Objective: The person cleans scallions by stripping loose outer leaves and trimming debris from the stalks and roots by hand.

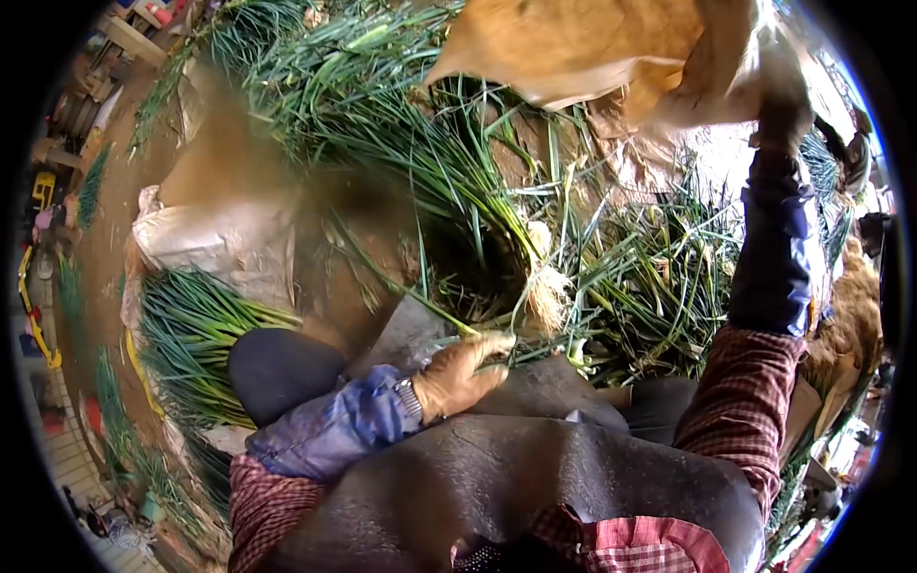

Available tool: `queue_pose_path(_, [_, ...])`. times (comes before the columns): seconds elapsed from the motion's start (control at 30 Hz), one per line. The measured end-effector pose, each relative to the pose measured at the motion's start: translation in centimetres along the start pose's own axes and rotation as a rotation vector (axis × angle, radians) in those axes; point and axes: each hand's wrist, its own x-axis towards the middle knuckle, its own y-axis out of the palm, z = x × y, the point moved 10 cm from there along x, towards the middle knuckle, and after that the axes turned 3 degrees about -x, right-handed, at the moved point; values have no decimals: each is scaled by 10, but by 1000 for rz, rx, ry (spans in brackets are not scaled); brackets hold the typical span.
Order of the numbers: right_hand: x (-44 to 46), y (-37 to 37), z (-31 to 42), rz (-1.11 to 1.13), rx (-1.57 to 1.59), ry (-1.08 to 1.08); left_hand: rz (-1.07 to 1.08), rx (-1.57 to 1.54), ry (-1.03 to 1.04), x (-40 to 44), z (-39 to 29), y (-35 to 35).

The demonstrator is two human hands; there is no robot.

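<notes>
My left hand, in a tan glove with a watch at the wrist, is closed round the end of a green onion stalk above my lap. At the upper right, my right hand is raised and grips a large tan sheet, blurred at its edge. A bunch of green onions with pale roots lies in front of me. Loose leaves and trimmings are heaped right of those roots.
Another onion bunch lies by my left knee, near a pale crumpled sheet. More green leaves cover the ground at the top. A dark apron spreads over my lap. Yellow objects are at the far left.
</notes>
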Motion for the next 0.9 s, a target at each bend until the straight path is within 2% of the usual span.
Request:
queue_pose_path(0.07, [21, 32, -26, 30, -338, -235, 308, 71, -34, -18, 15, 34])
queue_pose_path(0.1, [23, 57, -34, 65, -510, -367, 404, 113, -68, -22, 11, 39])
queue_pose_path(0.13, [20, 83, -40, 98, -679, -502, 401, 102, -77, -23, 15, 41])
queue_pose_path(0.2, [-5, 141, -91, 358, -611, -336, 300, 146, 8, -20, 13, 37])
queue_pose_path(0.23, [-42, 133, -56, 225, -727, -331, 349, 214, -46, -21, 15, 38])
queue_pose_path(0.27, [-84, 123, -5, 83, -842, -322, 340, 257, 0, -23, 20, 41])
queue_pose_path(0.3, [-122, 175, -30, 457, -516, -78, 388, 256, 4, -25, 29, 49])
queue_pose_path(0.37, [-197, 198, 78, 709, -225, -209, 495, 282, -11, -25, 37, 61])
queue_pose_path(0.43, [-309, 238, 178, 885, -74, -473, 621, 407, -61, -23, 49, 75])
queue_pose_path(0.47, [-359, 225, 223, 910, -127, -523, 626, 406, -61, -20, 50, 76])
queue_pose_path(0.53, [-485, 230, 284, 1353, -37, -437, 658, 447, -73, -16, 51, 78])
queue_pose_path(0.57, [-546, 210, 295, 1474, 22, -452, 696, 449, -145, -14, 49, 75])
queue_pose_path(0.6, [-608, 193, 296, 1722, 66, -548, 709, 451, -138, -17, 50, 75])
queue_pose_path(0.63, [-640, 165, 289, 1844, 143, -499, 576, 401, -23, -12, 38, 66])
queue_pose_path(0.67, [-639, 137, 287, 1625, 146, -675, 447, 347, 93, -9, 25, 55])
queue_pose_path(0.73, [-651, 103, 256, 1530, 370, -758, 433, 227, 46, -9, 16, 46])
queue_pose_path(0.8, [-673, 93, 188, 1602, 199, -860, 406, 207, 70, -10, 13, 43])
queue_pose_path(0.9, [-628, 70, 80, 1699, -62, -740, 390, 195, 85, -11, 1, 38])
